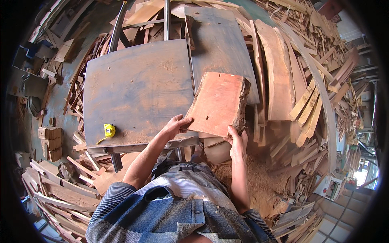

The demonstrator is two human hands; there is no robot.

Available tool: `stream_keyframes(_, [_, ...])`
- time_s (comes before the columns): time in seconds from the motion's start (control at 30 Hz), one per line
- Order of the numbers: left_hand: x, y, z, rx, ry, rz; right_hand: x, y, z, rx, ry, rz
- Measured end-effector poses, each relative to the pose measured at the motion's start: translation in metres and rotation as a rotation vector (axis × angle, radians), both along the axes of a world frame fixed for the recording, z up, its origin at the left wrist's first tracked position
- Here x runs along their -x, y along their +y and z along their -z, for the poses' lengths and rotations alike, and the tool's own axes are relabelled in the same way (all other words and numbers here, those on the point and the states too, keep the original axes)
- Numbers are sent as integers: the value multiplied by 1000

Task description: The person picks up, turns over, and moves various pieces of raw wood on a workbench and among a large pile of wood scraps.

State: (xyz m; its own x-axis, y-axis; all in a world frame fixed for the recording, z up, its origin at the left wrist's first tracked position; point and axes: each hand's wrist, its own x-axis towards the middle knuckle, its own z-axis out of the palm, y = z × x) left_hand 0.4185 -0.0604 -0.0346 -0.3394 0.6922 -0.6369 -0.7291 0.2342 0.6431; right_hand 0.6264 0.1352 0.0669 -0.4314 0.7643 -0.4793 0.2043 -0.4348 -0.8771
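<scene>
Between my hands is a reddish wooden board (pixel 219 103) with rough bark along its right edge and two small dark knots on its face. My left hand (pixel 177 124) grips its lower left corner. At the lower right corner, by the bark, my right hand (pixel 236 141) is closed on it, thumb on top. The board is held over the right part of a dusty metal saw table (pixel 137 89), covering part of the gap beside a second metal plate (pixel 221 40). A yellow tape measure (pixel 109 130) lies near the table's front left corner.
Long live-edge slabs (pixel 272 69) lean right of the table. Thin wood strips (pixel 310 109) pile up beyond them. Sawdust (pixel 261 178) covers the floor by my right arm. Offcuts (pixel 60 190) are heaped at lower left, near stacked wood blocks (pixel 50 142). Metal rails (pixel 167 20) extend behind the table.
</scene>
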Motion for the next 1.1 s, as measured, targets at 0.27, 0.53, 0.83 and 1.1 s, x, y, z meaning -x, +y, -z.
stream_keyframes(0.27, [-9,3,-11,-13,-22,21,16,-19,-26,-76,88,77])
stream_keyframes(0.53, [-7,-23,-40,-123,130,15,14,-17,-33,-95,160,-26])
stream_keyframes(0.83, [105,-64,-17,-333,-47,-241,43,-40,-65,38,283,-349])
stream_keyframes(1.1, [154,-83,-107,-305,547,-442,99,-12,-15,-391,-2,-877])
